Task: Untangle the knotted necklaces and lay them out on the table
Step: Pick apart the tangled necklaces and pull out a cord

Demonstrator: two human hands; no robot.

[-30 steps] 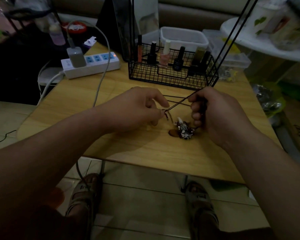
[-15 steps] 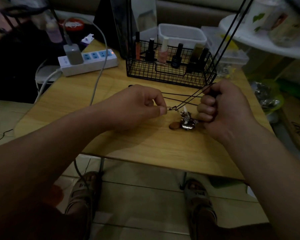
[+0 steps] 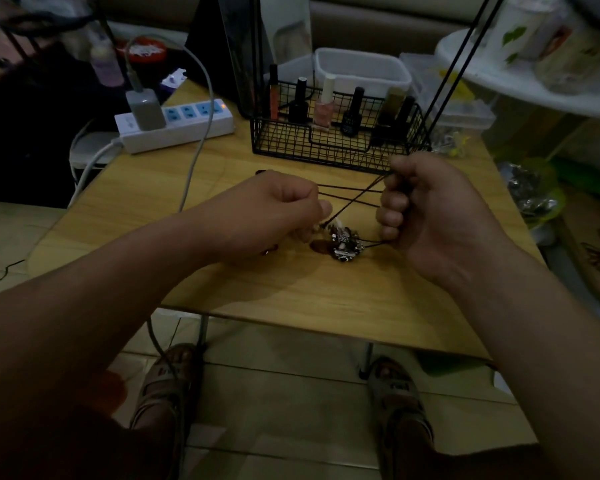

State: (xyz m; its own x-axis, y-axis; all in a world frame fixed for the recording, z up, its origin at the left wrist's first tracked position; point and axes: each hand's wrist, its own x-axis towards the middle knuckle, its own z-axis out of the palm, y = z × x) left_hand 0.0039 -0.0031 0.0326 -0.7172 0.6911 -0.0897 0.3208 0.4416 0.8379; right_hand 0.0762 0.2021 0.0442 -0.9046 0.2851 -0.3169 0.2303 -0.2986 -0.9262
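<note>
So what's the setup, biggest stuff first?

Reply: Wooden table [image 3: 291, 306], and at its far side a black wire basket [image 3: 326, 150] with nail polish bottles [image 3: 323, 109] standing in it. A white power strip [image 3: 194, 129] lies just left of the basket.

OP: And the hands?

Reply: Both are in front of the basket, over the table. The left hand [image 3: 274, 211] sits toward the basket's left end, fingers curled, thumb and forefinger pinching the end of one of the black cords [image 3: 361, 196]. The right hand [image 3: 433, 209] is by the basket's right end, balled into a fist round the cords. Two taut strands climb from it past the basket's right end and out the top of the shot.

OP: And the tangled bit?

Reply: The cords cross in the gap between the hands, right in front of the basket. The pendants [image 3: 345, 245], a silvery clump with a brown oval [image 3: 321, 245] touching its left side, lie on the table in front of the basket, between the hands. Can't tell how the knot runs, too dark.
</note>
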